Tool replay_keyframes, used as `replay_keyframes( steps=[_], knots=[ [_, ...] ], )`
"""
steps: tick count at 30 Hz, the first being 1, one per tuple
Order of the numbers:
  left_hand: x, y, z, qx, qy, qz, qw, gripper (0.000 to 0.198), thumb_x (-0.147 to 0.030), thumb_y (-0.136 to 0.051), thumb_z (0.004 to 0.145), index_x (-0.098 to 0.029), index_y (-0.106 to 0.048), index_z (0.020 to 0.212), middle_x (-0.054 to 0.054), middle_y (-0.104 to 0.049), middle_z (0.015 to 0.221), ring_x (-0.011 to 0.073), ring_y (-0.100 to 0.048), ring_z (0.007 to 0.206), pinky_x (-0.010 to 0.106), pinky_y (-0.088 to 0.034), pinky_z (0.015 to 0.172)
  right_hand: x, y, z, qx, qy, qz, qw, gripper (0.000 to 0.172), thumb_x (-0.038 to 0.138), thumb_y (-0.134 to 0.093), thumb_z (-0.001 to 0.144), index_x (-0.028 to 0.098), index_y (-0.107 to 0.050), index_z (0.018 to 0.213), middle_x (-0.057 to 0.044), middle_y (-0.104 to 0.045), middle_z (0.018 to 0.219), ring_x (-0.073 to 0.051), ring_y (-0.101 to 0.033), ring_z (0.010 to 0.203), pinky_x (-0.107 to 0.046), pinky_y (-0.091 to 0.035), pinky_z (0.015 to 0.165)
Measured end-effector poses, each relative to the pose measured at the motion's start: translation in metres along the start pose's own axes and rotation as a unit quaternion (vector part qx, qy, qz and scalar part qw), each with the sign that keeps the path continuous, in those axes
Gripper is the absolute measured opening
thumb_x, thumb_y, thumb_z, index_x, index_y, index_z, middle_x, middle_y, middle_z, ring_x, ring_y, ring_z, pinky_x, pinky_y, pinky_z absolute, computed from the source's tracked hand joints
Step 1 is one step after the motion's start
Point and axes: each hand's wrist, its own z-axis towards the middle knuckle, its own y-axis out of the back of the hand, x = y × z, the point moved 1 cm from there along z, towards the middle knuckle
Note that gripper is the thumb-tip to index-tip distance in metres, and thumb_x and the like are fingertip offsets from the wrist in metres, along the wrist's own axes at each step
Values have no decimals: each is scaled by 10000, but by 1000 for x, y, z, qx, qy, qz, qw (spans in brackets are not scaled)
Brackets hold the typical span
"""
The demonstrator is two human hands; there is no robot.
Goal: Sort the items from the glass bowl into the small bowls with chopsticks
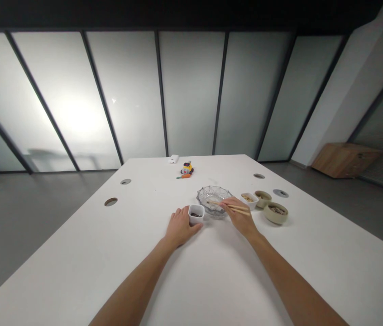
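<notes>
My left hand [180,227] is wrapped around the side of a small white square bowl [196,208], which has dark bits [196,215] in it. In my right hand [241,217] is a pair of wooden chopsticks [238,208], their tips pointing left over a clear glass bowl [208,192] with a scalloped rim. Whether the tips pinch anything is too small to tell. Right of that hand stands another white bowl [251,204] with yellowish pieces. Beside it are two beige round bowls, the nearer one [275,217] holding dark strips and the farther one [262,203] partly hidden contents.
Farther back on the white table [137,262] sit a yellow toy vehicle [187,168], an orange carrot-shaped item [185,176] and a small white box [174,159]. Round holes are cut in the tabletop, such as one at left [111,202]. A wooden cabinet [344,159] stands on the floor at right.
</notes>
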Motion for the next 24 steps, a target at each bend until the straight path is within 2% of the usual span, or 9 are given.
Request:
replay_keyframes(
  steps=[15, 24],
  knots=[
    [-1, 1, 0, 4, 5, 0, 1000, 493, -551, -670, 878, -229, -563, 1236, 108, -703, 1234, 324, -613, 1187, 414, -445, 982, 6, -3, -1, 34, 7, -1, 999, 344, 542, -658, 954, 242, -759, 820, -66, -766, 887, -231, -699, 841, -367, -574, 770],
    [0, 0, 0, -4, 0, -3, 1000, 475, -544, -679, 874, -228, -562, 1208, 104, -709, 1226, 329, -617, 1176, 417, -448, 960, 10, -5, -2, 22, 10, -6, 1000, 367, 576, -649, 947, 247, -751, 820, -63, -770, 891, -235, -714, 852, -378, -588, 795]
  ],
)
